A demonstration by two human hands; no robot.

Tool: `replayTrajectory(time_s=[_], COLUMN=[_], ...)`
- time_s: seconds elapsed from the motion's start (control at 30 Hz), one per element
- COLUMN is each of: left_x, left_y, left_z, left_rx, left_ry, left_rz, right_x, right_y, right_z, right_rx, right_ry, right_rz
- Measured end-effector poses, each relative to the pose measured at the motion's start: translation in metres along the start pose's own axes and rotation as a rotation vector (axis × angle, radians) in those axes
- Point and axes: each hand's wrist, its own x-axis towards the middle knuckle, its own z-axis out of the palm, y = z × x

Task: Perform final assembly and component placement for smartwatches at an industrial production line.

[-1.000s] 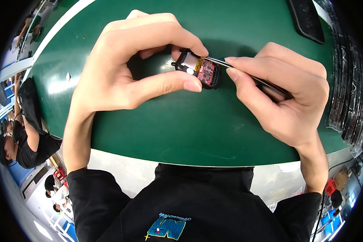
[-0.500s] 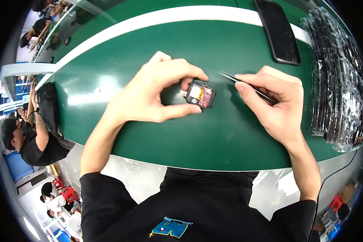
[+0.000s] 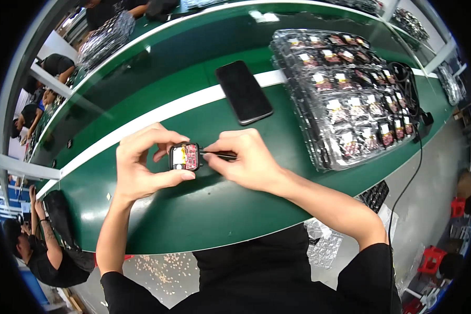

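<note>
Between the thumb and fingers of my left hand [image 3: 141,162] is a small black square electronic housing [image 3: 178,157], gripped by its edges. Its open face is turned up, showing a red circuit board and a white and yellow part beside it. My right hand [image 3: 254,162] pinches a pair of dark, slim tweezers [image 3: 224,155]. The tweezers' tips reach the right side of the housing; whether they touch it or grip anything I cannot tell. Both hands are over the green tabletop [image 3: 235,214].
A black phone [image 3: 244,93] lies beyond my hands. To the right, stacked clear plastic trays [image 3: 319,120] hold several similar units. A black cable [image 3: 409,178] hangs off the table's right edge. At the left, a co-worker [image 3: 34,256] sits near a dark mesh chair back [image 3: 58,217].
The head view has swung right, bringing the trays and phone further into sight. My right hand has brought the tweezers over to the housing, which my left hand still holds.
</note>
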Motion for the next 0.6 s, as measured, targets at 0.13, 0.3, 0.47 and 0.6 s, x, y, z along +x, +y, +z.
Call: replayTrajectory(time_s=[0.13,0.3,0.47,0.6], left_x=[0.104,0.197,0.249,0.267], left_y=[0.047,0.074,0.080,0.077], left_z=[0.046,0.131,0.185,0.200], left_rx=[-0.017,-0.074,0.086,0.164], left_ry=[-0.123,-0.288,-0.398,-0.492], left_rz=[0.327,0.600,0.699,0.729], right_x=[-0.011,-0.010,-0.008,-0.007], right_y=[0.003,0.013,0.007,0.008], right_z=[0.004,-0.005,-0.003,-0.006], right_rx=[0.195,-0.039,0.085,0.027], right_ry=[0.158,-0.027,0.002,-0.044], right_rz=[0.030,-0.034,-0.056,-0.015])
